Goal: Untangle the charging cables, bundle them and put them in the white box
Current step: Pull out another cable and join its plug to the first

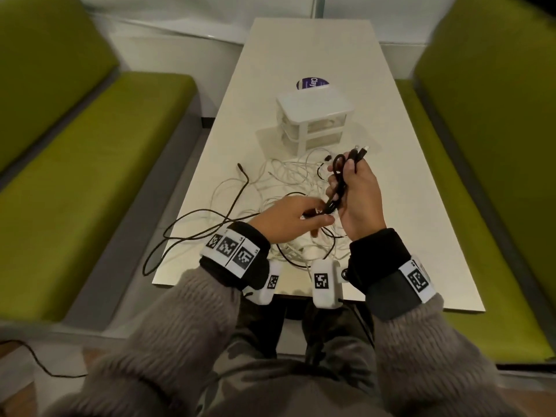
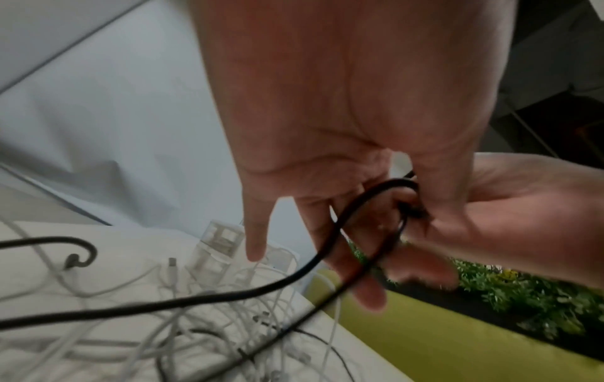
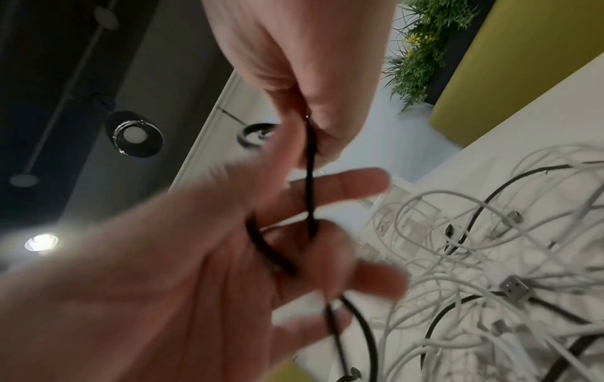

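fingers (image 1: 332, 185) of the right hand (image 1: 358, 197) curl around a folded black cable (image 1: 339, 188), held upright above the table (image 1: 421, 206) with its two plug ends poking up past the thumb. the left hand (image 1: 288, 219) pinches the lower end of the same cable between thumb and fingertips, its other fingers loosely spread in the left wrist view. the rest of the black cable trails left and off the table's near edge. under both hands lies a tangle of white cables (image 1: 288, 176), partly hidden by the hands; how many there are cannot be told. just behind it stands the white box (image 1: 314, 115), a small drawer unit whose contents are hard to make out. behind that, a purple sticker (image 1: 313, 83) is half covered; only "clay" is readable. green benches (image 1: 90, 176) flank the table.
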Demonstrator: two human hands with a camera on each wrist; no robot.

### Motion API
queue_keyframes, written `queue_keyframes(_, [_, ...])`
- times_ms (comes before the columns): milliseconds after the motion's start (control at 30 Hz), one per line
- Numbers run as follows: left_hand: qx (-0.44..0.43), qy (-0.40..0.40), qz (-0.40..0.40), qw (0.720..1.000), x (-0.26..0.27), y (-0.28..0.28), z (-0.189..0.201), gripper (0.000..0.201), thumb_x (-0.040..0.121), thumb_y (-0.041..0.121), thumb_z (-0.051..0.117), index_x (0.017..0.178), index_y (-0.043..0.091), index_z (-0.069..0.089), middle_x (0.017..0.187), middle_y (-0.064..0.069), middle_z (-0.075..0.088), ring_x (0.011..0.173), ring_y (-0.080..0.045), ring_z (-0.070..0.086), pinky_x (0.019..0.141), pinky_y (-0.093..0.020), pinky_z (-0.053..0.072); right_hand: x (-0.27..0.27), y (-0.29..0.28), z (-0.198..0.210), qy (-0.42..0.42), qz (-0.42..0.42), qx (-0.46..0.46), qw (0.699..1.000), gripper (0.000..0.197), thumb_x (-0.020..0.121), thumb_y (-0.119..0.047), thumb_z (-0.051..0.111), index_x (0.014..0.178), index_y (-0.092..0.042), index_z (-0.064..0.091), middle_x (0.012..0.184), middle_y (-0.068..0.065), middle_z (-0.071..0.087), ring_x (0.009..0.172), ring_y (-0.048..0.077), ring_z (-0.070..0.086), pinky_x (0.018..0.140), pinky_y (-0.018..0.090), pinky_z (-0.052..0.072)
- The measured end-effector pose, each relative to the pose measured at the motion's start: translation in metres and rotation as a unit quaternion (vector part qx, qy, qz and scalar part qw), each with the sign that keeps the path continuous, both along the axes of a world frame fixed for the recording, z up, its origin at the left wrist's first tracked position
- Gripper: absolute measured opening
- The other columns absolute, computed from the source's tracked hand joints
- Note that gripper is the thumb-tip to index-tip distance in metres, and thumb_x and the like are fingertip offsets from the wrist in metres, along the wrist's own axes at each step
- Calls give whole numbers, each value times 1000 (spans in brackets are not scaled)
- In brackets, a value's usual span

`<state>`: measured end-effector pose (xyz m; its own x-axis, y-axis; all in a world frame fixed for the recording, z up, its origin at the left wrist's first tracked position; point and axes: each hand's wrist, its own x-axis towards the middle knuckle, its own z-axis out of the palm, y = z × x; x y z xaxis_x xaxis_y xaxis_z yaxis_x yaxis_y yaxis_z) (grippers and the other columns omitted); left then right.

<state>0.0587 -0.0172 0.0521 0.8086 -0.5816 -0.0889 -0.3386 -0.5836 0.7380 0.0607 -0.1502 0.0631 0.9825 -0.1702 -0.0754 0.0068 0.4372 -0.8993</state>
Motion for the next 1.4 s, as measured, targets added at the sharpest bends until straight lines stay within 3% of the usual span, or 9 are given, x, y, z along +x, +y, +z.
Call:
queue_keyframes(133, [-47, -3, 15, 999, 0, 18, -10, 33, 98, 33, 41, 89, 16, 67, 64, 4, 48, 60, -7, 46, 60, -15, 36, 0, -4, 0, -26, -20, 9, 999, 25, 106, -12, 26, 93, -12, 47, 80, 5, 56, 58, 9, 55, 59, 22, 51])
queue_keyframes(300, [19, 1, 60, 998, 8, 66, -22, 35, 98, 38, 38, 79, 25, 64, 67, 4, 53, 62, -6, 48, 70, -24, 40, 0, -20, 4, -38, -60, 56, 996, 27, 106, -13, 21, 90, -14, 42, 84, 9, 61, 78, 19, 71, 73, 33, 59])
queue_keyframes(533, [247, -104, 251, 930, 21, 147, -17, 34, 87, 47, 34, 62, 30, 46, 72, 4, 57, 90, -24, 56, 97, -42, 33, 0, -41, 6, -22, -137, 136, 981, 25, 105, -12, 27, 87, -16, 43, 55, -7, 43, 45, 7, 32, 47, 20, 39])
queue_keyframes(633, [376, -45, 307, 873, 30, 175, -16, 23, 90, 37, 39, 80, 29, 58, 94, -5, 56, 119, -26, 40, 110, -63, 8, -2, -42, 6, -20, -157, 134, 978, 25, 105, -12, 26, 87, -17, 42, 52, -8, 42, 45, 6, 30, 45, 19, 30])
queue_keyframes(733, [468, 58, 264, 842, 39, 182, -11, 30, 88, 33, 48, 117, 30, 56, 127, -6, 49, 132, -32, 27, 106, -70, 10, 0, -41, 9, -31, -159, 128, 979, 25, 106, -13, 26, 87, -17, 42, 54, -9, 42, 45, 6, 30, 45, 19, 30])
queue_keyframes(900, [136, 21, 109, 985, 34, 105, 6, 68, 71, 44, 48, 136, 28, 39, 144, 3, 41, 133, -17, 34, 112, -40, 25, 3, -5, 9, -34, -112, 111, 987, 24, 106, -15, 26, 87, -18, 41, 55, -8, 42, 45, 6, 30, 45, 18, 31])
queue_keyframes(1067, [-107, 37, 54, 992, 10, 8, 19, 42, 93, 45, 48, 126, 20, 48, 103, 2, 65, 93, -7, 62, 85, -24, 47, 2, 22, 7, -25, -76, 88, 993, 25, 106, -13, 26, 88, -17, 43, 56, -9, 42, 46, 6, 30, 47, 19, 31])
queue_keyframes(1267, [-7, -70, 121, 990, 9, 45, -9, 44, 98, 40, 35, 66, 17, 55, 62, 0, 51, 57, -8, 42, 58, -21, 32, 6, -10, 18, -46, -132, 97, 985, 24, 105, -11, 27, 86, -18, 41, 53, -10, 42, 44, 5, 33, 44, 18, 29])
queue_keyframes(1400, [57, -32, 277, 959, 5, 110, -41, 47, 98, 37, 38, 69, 4, 55, 67, -5, 53, 64, -18, 46, 62, -30, 32, 6, -58, 24, -56, -202, 110, 972, 23, 104, -11, 28, 88, -18, 42, 56, -8, 41, 46, 7, 33, 46, 20, 31])
